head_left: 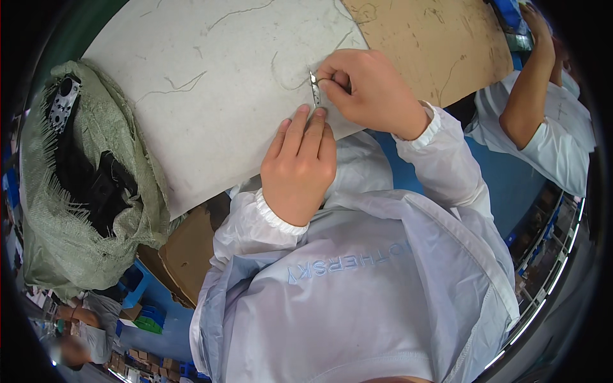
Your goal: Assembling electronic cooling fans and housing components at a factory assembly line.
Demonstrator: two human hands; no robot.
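A small, narrow silver metal strip (315, 92) with dark spots or holes lies on the white tabletop, pointing away from me. My left hand (299, 163) rests on the table with its fingers stretched out, the fingertips touching the strip's near end. Just right of the strip's far end, my right hand (373, 92) is closed in a pinch. Between its thumb and forefinger runs a thin dark cord (324, 80) that reaches the strip. How the cord joins the strip is too small to tell.
Loose threads (185, 83) lie scattered over the white tabletop (211, 140). A brown board (440, 45) adjoins it at the right. At the left stands a green woven sack (128, 210) containing black parts. A co-worker's arm (533, 83) is at the far right; another person sits lower left.
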